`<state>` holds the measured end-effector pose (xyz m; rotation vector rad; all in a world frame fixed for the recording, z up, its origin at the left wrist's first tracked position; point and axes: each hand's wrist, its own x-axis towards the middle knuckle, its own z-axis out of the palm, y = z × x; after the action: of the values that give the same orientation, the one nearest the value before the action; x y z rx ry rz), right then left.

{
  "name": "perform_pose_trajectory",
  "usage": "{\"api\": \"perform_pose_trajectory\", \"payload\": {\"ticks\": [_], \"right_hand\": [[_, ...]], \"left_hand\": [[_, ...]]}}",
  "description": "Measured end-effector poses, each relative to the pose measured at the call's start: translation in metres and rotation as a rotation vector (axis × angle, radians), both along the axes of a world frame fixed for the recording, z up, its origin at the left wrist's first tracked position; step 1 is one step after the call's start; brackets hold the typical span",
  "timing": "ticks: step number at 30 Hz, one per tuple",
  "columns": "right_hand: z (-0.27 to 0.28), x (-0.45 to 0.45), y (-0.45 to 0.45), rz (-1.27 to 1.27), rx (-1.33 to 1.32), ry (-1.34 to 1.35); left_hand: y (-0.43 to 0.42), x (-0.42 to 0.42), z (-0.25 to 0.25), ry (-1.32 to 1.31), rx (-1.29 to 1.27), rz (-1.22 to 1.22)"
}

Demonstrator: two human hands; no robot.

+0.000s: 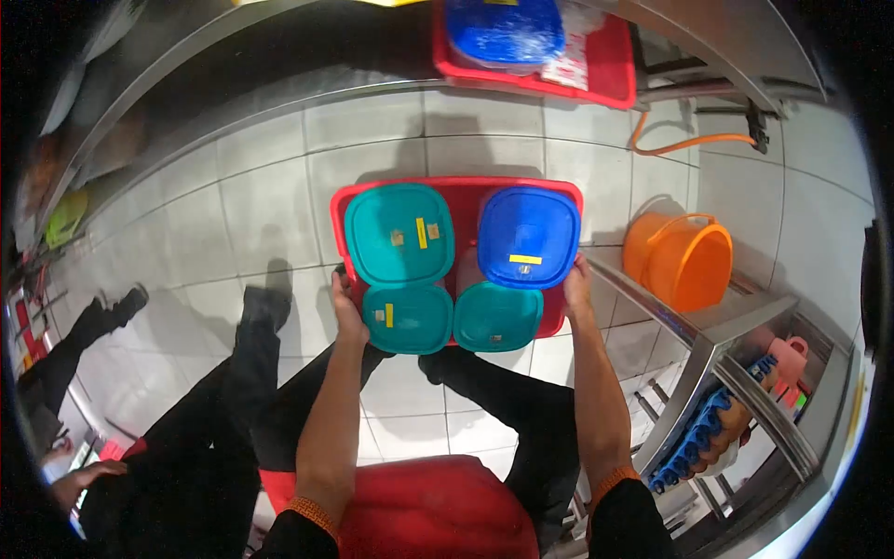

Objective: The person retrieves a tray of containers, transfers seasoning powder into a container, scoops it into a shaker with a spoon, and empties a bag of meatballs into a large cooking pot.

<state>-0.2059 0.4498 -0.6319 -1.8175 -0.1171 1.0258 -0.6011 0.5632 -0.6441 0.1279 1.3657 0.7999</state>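
Note:
Both my hands hold a red tray [461,192] above the tiled floor. My left hand [347,307] is closed on its left side, and my right hand [578,287] on its right side; some fingertips are hidden by the rim. Inside the tray are several lidded containers: a large teal one [399,233] at the back left, a blue one [528,235] at the back right, a smaller teal one [408,320] at the front left and another teal one [498,319] at the front right. Small yellow labels are on three of the lids.
Another red tray [605,70] with a blue-lidded container rests on a metal shelf ahead. An orange bucket [689,261] and a metal rack [698,345] with egg trays [708,433] stand at the right. Another person [186,447] is close on the left.

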Motion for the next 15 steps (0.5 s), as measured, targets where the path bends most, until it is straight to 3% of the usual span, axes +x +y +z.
{"api": "perform_pose_trajectory", "payload": {"ticks": [1,3,6,9,10,11,12,14,15], "right_hand": [[0.016,-0.010,0.009,-0.015,-0.025,0.114],[0.055,-0.042,0.041,-0.024,-0.032,0.185],[0.041,-0.070,0.062,0.077,-0.063,0.209],[0.050,-0.131,0.098,-0.129,-0.050,0.392],[0.055,-0.155,0.110,-0.214,0.089,0.503],[0.060,-0.178,0.121,-0.298,0.221,0.621],[0.068,-0.199,0.139,-0.363,0.175,0.515],[0.076,-0.236,0.159,-0.412,0.114,0.420],[0.065,-0.248,0.177,-0.438,0.120,0.390]], "left_hand": [[0.019,-0.002,0.042,0.007,-0.035,0.037],[0.062,-0.043,0.067,0.271,-0.028,-0.138],[0.170,-0.071,0.122,0.225,-0.005,-0.304],[0.268,-0.061,0.165,0.295,0.054,-0.538],[0.297,-0.054,0.178,0.449,0.075,-0.695],[0.335,-0.065,0.155,0.603,0.200,-0.803],[0.369,-0.074,0.131,0.760,0.324,-0.896],[0.399,-0.041,0.180,1.206,0.384,-1.208],[0.448,-0.065,0.138,1.311,0.325,-1.281]]}}
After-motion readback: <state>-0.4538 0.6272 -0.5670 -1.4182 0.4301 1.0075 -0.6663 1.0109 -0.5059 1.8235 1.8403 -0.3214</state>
